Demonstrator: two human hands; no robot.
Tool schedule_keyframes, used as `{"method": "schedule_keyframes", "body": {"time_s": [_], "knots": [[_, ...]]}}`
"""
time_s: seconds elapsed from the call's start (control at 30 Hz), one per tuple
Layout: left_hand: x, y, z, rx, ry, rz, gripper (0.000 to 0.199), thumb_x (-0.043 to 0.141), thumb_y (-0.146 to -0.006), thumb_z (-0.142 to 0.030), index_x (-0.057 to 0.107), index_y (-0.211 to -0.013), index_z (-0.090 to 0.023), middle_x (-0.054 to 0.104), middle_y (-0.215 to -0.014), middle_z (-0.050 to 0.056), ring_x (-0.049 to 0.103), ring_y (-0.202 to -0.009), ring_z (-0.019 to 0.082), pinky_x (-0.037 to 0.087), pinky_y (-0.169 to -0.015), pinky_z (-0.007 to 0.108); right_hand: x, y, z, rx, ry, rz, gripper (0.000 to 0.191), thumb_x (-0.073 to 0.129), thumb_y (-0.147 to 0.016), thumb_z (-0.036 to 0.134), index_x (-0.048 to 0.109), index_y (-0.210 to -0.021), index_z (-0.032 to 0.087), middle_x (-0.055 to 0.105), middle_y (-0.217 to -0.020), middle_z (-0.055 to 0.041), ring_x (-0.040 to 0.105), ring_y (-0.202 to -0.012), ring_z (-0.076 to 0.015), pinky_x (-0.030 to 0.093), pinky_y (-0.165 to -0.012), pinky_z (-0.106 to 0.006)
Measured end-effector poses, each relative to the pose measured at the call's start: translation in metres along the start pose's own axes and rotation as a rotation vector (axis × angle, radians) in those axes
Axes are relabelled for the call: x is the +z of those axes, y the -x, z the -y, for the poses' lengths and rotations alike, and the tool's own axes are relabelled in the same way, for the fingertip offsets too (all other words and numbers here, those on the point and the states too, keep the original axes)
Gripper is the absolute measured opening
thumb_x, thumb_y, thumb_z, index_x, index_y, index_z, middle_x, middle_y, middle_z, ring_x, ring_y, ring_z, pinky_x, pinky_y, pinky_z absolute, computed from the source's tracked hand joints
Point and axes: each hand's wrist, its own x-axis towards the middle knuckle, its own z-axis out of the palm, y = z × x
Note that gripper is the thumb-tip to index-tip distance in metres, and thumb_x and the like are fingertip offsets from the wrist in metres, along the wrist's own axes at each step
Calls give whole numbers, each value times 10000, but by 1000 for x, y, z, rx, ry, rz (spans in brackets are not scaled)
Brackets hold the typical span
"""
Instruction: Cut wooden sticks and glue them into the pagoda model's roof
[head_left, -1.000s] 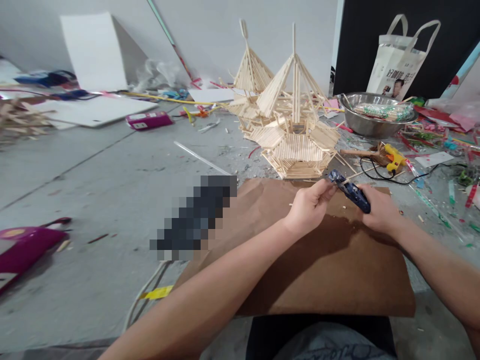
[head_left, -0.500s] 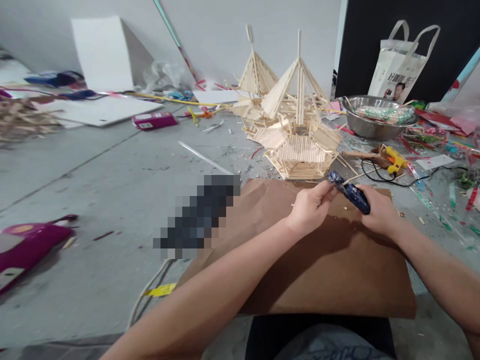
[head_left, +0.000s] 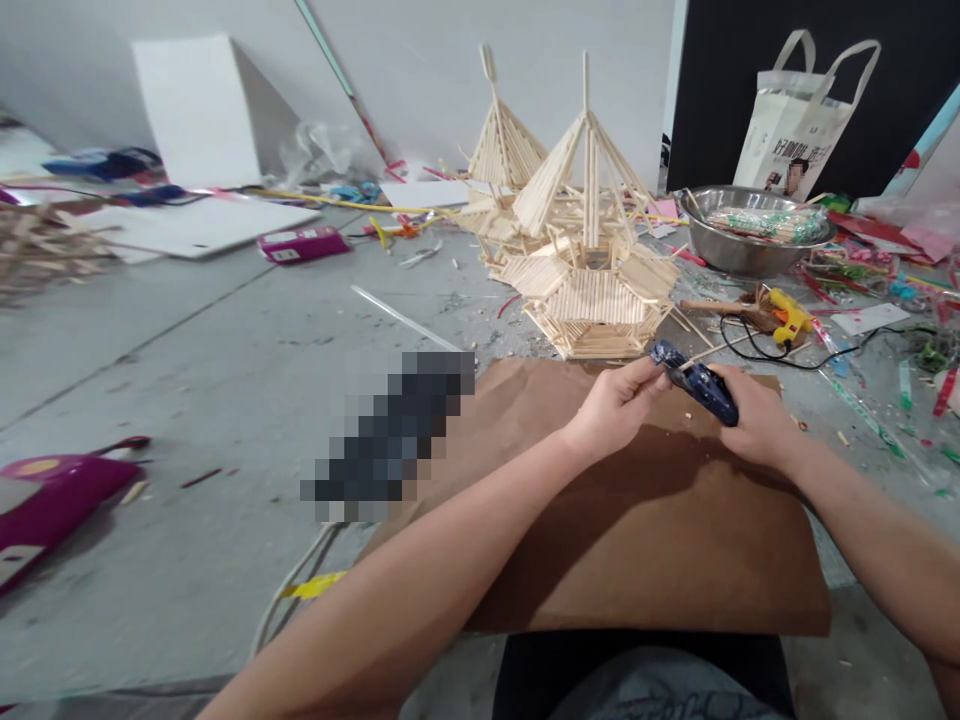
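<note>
Over a brown board (head_left: 652, 560), my right hand (head_left: 757, 415) is wrapped round a dark blue tool (head_left: 709, 393) that looks like a cutter. A thin wooden stick (head_left: 716, 350) passes through the tool's head and sticks out to the upper right. My left hand (head_left: 619, 405) pinches the stick's near end, close to the tool's head. Just beyond the board stands a model pavilion (head_left: 596, 295) made of pale sticks, with an open pointed roof. A second pointed roof (head_left: 504, 150) rises behind it.
A metal bowl (head_left: 754, 250) of wrapped sticks stands at the back right, near a yellow glue gun (head_left: 787, 318) with a black cord. A pixelated dark object (head_left: 397, 430) lies left of the board. Magenta cases (head_left: 304, 243) lie on the floor. A white bag (head_left: 795, 130) leans behind.
The view has shifted slightly. The stick shows longer to the upper right of the tool, and my left hand has moved slightly left.
</note>
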Motion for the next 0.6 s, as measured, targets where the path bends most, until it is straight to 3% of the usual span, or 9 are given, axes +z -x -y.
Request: {"method": "schedule_keyframes", "body": {"time_s": [0.17,0.4,0.6], "knots": [[-1,-1,-1,-8,34,10,344,442,-821,-414,638,-918,-148,642,-802,48,556,-744,130,466,-738,275,1,0,-2,-35,-16,13,567,485,-629,129,392,-1187,180,552,-1121,-122,541,-992,-270,430,-808,-401],[0,0,-8,-98,104,49,343,458,-798,-447,628,-730,-157,606,-699,33,542,-700,126,470,-667,251,-3,-1,-5,-151,-81,38,663,509,-580,78,364,-1217,186,522,-1158,-112,510,-1047,-247,402,-868,-376],[-1,0,-5,-84,83,46,353,463,-793,-460,645,-744,-161,602,-684,28,550,-725,127,468,-707,250,-2,-1,-3,-109,-76,26,622,498,-587,80,396,-1190,193,544,-1131,-105,533,-1005,-248,411,-848,-387]]}}
